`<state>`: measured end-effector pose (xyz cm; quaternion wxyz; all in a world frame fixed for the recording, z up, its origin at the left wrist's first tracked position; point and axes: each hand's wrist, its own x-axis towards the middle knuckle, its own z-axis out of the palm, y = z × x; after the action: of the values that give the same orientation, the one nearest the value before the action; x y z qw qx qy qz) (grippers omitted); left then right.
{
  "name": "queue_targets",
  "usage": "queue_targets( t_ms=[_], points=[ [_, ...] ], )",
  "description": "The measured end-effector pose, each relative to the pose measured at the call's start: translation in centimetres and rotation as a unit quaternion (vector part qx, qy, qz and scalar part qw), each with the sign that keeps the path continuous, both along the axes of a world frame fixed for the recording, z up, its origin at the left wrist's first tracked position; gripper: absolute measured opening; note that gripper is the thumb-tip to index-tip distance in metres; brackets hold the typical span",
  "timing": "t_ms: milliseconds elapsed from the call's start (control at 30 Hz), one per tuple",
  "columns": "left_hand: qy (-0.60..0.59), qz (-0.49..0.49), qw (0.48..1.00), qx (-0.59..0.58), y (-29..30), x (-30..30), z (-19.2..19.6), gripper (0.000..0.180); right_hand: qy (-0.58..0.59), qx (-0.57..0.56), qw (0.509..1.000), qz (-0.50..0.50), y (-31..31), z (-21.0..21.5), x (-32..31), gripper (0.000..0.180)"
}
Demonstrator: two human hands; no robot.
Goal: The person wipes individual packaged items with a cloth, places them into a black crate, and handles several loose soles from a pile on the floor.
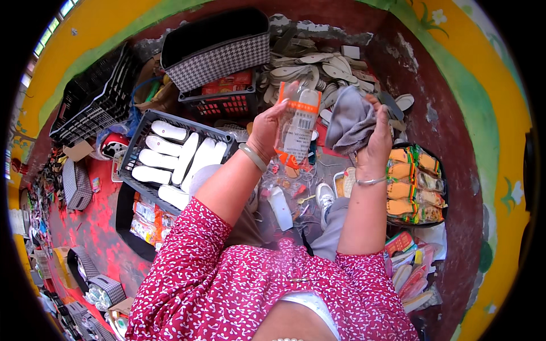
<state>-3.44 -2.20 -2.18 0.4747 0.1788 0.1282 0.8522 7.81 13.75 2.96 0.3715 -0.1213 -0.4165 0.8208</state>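
Observation:
My left hand (pixel 267 129) is closed on the edge of a clear plastic package (pixel 298 128) with orange bands and a barcode. Something pale and flat, like an insole, shows through its plastic. To its right, a crumpled grey cloth (pixel 348 122) is gripped in my right hand (pixel 376 139), fingers curled round it from the right side. Package and cloth are raised in front of me, a small gap between them. Below them a single white insole (pixel 280 209) lies on the floor between my legs.
At my left a dark crate (pixel 128 177) holds several white insoles (pixel 185 156); a black bin (pixel 122 219) with packets stands below it. Orange-and-green packages (pixel 402 190) fill a basket at my right. Loose insoles (pixel 307 71) are heaped by the wall, beside a houndstooth box (pixel 222 62).

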Motion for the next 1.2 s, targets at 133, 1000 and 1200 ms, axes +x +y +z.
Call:
queue_targets(
  t_ms=[133, 1000, 1200],
  points=[
    [-0.045, 0.019, 0.999, -0.019, 1.2, 0.6, -0.4, 0.047, -0.079, 0.319, 0.933, 0.147, -3.7, -2.2, 0.4, 0.045],
    [-0.037, -0.067, 0.995, -0.071, 0.7, 1.6, -0.3, 0.043, -0.03, 0.169, 0.98, -0.097, 2.0, -1.6, 0.1, 0.032],
    [-0.128, -0.051, 0.99, 0.034, 1.5, 1.1, -0.1, 0.053, -0.166, 0.772, 0.611, -0.052, -5.5, -1.9, 1.2, 0.048]
  ],
)
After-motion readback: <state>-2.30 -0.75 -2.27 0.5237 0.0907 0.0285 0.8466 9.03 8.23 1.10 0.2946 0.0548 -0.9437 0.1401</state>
